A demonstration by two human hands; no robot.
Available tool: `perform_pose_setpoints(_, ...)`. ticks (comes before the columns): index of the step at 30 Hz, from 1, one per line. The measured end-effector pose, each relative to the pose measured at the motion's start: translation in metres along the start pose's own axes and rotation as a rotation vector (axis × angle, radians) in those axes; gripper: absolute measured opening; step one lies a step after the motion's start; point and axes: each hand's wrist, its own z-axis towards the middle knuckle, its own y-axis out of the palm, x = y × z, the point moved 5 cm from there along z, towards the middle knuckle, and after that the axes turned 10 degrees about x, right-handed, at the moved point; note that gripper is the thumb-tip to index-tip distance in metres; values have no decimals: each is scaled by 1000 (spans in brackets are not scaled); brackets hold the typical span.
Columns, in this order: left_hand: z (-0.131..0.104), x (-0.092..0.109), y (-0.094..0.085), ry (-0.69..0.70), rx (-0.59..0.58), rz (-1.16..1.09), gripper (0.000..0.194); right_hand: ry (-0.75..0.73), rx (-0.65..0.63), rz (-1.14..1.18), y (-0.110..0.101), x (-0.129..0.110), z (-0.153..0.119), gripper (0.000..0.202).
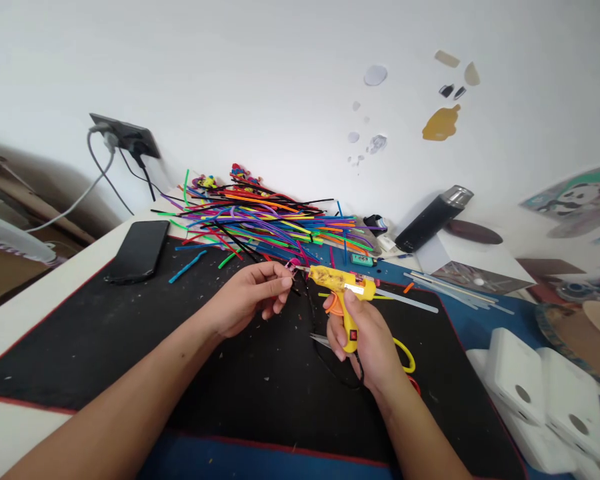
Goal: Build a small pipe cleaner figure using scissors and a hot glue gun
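Note:
My right hand grips a yellow hot glue gun by its handle, with fingers at the orange trigger. A clear glue stick pokes out of the gun's back end. The nozzle points left, close to the fingertips of my left hand. Those fingertips pinch a small pink and black piece, mostly hidden and too small to make out fully. Under my right hand lies a pair of scissors with yellow handle and partly covered blades. The gun's black cord loops below it.
Colourful pipe cleaners are heaped at the back of the black mat. A phone lies left. On the right are a lighter, a dark flask, more glue sticks and white devices. Plugs fill a wall socket.

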Motion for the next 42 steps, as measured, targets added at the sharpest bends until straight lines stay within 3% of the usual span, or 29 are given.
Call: perform_pose_setpoints(42, 0, 1, 3, -64, 0, -126, 40, 35, -105, 30, 4, 3, -2, 55)
